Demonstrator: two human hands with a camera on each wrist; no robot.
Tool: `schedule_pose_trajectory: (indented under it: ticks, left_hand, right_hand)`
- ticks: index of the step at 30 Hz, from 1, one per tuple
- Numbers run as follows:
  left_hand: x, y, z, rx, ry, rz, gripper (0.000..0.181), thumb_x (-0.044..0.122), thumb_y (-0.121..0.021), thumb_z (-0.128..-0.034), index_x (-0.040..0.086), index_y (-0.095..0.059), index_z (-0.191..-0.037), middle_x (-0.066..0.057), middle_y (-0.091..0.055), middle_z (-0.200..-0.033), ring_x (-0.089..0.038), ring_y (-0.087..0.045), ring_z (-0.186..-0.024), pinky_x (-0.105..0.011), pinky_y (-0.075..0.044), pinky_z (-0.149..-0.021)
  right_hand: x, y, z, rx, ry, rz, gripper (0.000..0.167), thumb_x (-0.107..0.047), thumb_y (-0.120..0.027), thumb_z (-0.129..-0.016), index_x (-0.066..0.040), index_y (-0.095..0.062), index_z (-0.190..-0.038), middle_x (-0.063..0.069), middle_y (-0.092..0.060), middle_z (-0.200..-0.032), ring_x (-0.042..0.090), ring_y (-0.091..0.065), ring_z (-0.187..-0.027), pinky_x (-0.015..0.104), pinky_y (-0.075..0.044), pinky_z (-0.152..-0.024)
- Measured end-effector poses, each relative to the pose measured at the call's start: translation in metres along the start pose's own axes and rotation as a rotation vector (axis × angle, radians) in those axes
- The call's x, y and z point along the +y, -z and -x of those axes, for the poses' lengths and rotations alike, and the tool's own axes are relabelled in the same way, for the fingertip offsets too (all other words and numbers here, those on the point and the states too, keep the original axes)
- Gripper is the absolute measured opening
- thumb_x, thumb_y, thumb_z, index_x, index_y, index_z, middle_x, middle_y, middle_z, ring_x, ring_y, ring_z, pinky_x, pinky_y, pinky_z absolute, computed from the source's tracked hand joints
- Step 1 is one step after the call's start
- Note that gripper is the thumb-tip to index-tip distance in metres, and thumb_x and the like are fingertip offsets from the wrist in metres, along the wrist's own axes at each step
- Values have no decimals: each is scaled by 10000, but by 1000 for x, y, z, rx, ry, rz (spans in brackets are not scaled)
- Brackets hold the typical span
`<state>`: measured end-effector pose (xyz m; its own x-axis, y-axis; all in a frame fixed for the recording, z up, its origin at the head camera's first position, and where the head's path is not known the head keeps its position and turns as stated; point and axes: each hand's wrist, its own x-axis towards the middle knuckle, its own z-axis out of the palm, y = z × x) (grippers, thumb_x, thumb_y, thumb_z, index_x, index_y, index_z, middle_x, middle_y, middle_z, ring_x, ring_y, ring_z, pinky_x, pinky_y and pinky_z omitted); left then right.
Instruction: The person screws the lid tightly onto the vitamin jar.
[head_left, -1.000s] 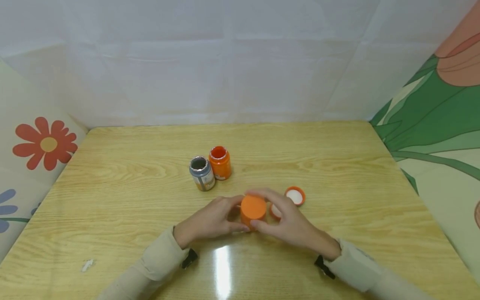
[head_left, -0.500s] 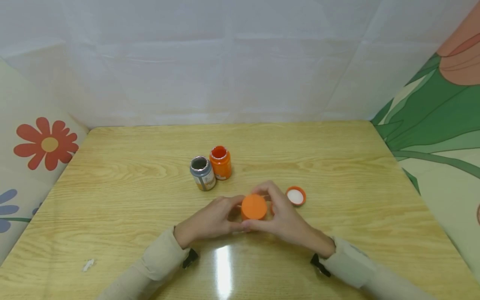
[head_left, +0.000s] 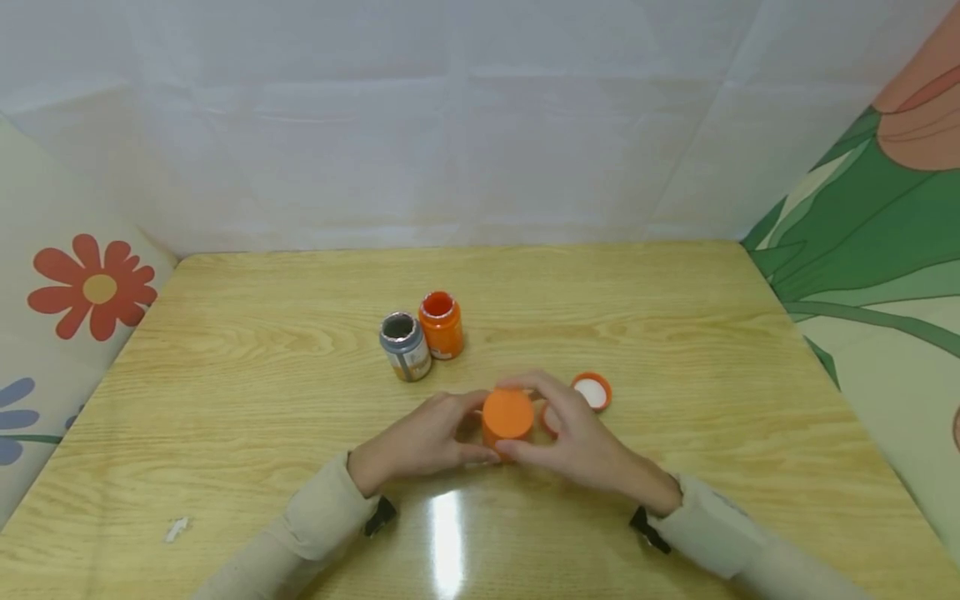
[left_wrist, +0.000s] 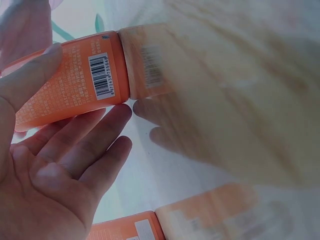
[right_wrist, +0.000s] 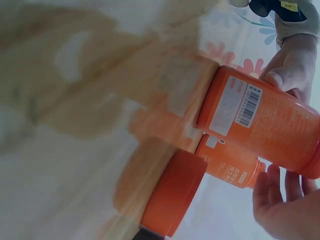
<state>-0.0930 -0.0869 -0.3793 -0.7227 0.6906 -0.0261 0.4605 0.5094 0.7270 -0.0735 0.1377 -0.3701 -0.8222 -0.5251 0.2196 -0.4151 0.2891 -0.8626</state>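
An orange jar (right_wrist: 255, 120) with a barcode label stands upright on the table, capped by an orange lid (head_left: 507, 412). My left hand (head_left: 420, 442) grips the jar's body, thumb across the label and fingers around the other side, as the left wrist view shows. Around the lid, my right hand (head_left: 581, 442) pinches with thumb in front and fingers behind. Two loose lids lie by the right hand: an upturned orange-rimmed lid (head_left: 592, 392) with a white inside, and another lid (head_left: 551, 421) partly hidden by that hand.
Behind the hands stand an uncapped grey jar (head_left: 406, 358) and an uncapped orange jar (head_left: 442, 333), side by side. A small white scrap (head_left: 176, 529) is at the front left of the wooden table (head_left: 262, 317). A white cloth (head_left: 450, 150) hangs behind.
The right hand's fingers turned around the lid and have swung back, thumb shifting left and then right. The left hand and jar stay in place.
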Motion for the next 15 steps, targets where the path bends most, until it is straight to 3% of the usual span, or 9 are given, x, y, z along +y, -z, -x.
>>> schedule_pose_trajectory:
  ticks: [7,15]
  left_hand:
    - [0,0,-1,-10,15,9,521,273,-790,-840,136,-600,-1304,21,-688,-1274,-103,-614,-1203,-353,-484,-1078]
    - [0,0,0,-8,15,-1,495,274,-788,-842,144,-608,-1284,30,-698,-1247,-89,-627,-1163,-349,-493,-1064]
  right_hand:
    - [-3,-5,-3,49,-77,-99,579,-157,-875,-746,-141,-526,-1208,5,-611,-1212,203,-574,-1094,353,-485,-949]
    - [-2,-6,-4,47,-93,-72,622,-176,-884,-735,-119,-506,-1226,50,-600,-1242,226,-574,-1117,377,-492,-951]
